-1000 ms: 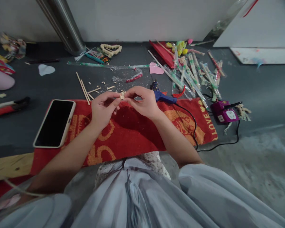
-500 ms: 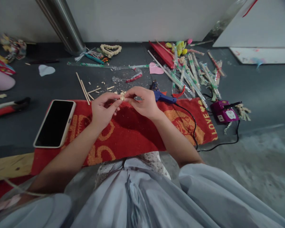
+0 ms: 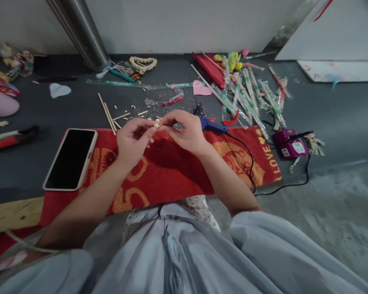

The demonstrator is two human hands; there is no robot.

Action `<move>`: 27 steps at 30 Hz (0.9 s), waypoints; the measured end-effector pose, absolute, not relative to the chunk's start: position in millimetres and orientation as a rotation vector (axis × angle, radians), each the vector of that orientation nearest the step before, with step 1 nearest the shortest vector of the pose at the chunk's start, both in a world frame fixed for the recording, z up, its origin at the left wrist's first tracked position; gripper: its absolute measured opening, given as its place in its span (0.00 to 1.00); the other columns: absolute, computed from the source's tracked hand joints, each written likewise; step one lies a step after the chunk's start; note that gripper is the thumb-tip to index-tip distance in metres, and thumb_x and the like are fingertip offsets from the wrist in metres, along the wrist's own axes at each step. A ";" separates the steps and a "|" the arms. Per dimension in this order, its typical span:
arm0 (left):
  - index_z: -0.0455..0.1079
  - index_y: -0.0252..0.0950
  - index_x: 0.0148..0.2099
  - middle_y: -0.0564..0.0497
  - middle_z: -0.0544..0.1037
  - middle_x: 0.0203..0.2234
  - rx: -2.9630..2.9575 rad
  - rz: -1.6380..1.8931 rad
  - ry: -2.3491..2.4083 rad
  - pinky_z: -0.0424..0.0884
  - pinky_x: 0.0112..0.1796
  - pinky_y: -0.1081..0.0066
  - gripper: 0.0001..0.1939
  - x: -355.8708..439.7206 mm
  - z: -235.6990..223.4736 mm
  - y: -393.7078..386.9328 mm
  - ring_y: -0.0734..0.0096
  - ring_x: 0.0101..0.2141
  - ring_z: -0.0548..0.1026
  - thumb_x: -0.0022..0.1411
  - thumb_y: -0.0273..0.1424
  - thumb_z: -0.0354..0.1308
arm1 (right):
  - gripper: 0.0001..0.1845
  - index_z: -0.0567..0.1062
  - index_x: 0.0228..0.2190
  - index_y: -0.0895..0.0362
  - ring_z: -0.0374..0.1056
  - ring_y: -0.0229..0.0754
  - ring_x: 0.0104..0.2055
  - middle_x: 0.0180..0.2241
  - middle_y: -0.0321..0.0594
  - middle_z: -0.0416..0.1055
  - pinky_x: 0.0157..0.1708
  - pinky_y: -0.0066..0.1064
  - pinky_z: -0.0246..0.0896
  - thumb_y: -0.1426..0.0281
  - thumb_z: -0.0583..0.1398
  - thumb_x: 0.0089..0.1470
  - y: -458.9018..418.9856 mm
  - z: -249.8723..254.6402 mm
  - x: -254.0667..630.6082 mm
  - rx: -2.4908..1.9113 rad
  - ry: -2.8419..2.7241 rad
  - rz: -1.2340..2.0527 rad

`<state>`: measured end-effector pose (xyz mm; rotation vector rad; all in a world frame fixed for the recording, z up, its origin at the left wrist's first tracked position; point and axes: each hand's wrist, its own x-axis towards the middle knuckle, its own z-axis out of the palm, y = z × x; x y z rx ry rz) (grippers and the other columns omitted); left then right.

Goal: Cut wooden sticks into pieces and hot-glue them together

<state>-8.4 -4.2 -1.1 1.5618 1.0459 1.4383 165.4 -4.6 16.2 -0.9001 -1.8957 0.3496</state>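
Observation:
My left hand (image 3: 131, 141) and my right hand (image 3: 185, 130) meet above the far edge of a red towel (image 3: 171, 171). Both pinch one small pale wooden piece (image 3: 157, 123) between thumb and fingertips. The piece looks like a few short stick bits stuck together; its exact shape is too small to tell. Loose cut stick bits (image 3: 135, 113) and thin wooden sticks (image 3: 106, 111) lie on the dark floor just beyond my hands. A blue glue gun (image 3: 211, 125) rests right of my right hand, its black cord running over the towel.
A phone (image 3: 71, 158) lies face up on the towel's left end. Wrapped chopsticks (image 3: 251, 100) are scattered at the right, near a purple device (image 3: 290, 145). A stick heart (image 3: 143, 63), a pink paper heart (image 3: 200, 88), a metal pole (image 3: 79, 32) and cutters (image 3: 10, 138) lie around.
My fingers have shifted slightly on the small wooden piece, turning it a little. Both hands stay in the same place.

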 end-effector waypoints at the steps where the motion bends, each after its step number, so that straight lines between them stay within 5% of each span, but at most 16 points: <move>1: 0.76 0.39 0.35 0.54 0.76 0.25 1.503 1.420 1.037 0.64 0.16 0.78 0.10 -7.2 -2.2 -3.2 0.81 0.17 0.68 0.53 0.38 0.67 | 0.10 0.74 0.33 0.58 0.69 0.35 0.33 0.31 0.38 0.75 0.36 0.28 0.65 0.63 0.59 0.60 -4.2 16.0 165.7 -0.895 -1.895 0.346; 17: 0.75 0.37 0.29 0.57 0.71 0.13 1.241 1.254 1.041 0.56 0.11 0.80 0.13 -4.6 1.4 -2.3 0.81 0.12 0.65 0.48 0.41 0.70 | 0.08 0.72 0.34 0.57 0.68 0.36 0.36 0.32 0.37 0.74 0.40 0.31 0.65 0.69 0.55 0.63 1.5 8.5 167.4 -0.886 -1.962 0.345; 27: 0.78 0.39 0.33 0.55 0.77 0.22 1.272 1.368 1.036 0.60 0.12 0.80 0.11 -4.7 -0.7 -0.9 0.82 0.15 0.68 0.48 0.38 0.71 | 0.09 0.71 0.33 0.57 0.68 0.36 0.35 0.32 0.38 0.73 0.39 0.30 0.64 0.67 0.55 0.64 1.0 4.9 164.1 -0.914 -1.933 0.362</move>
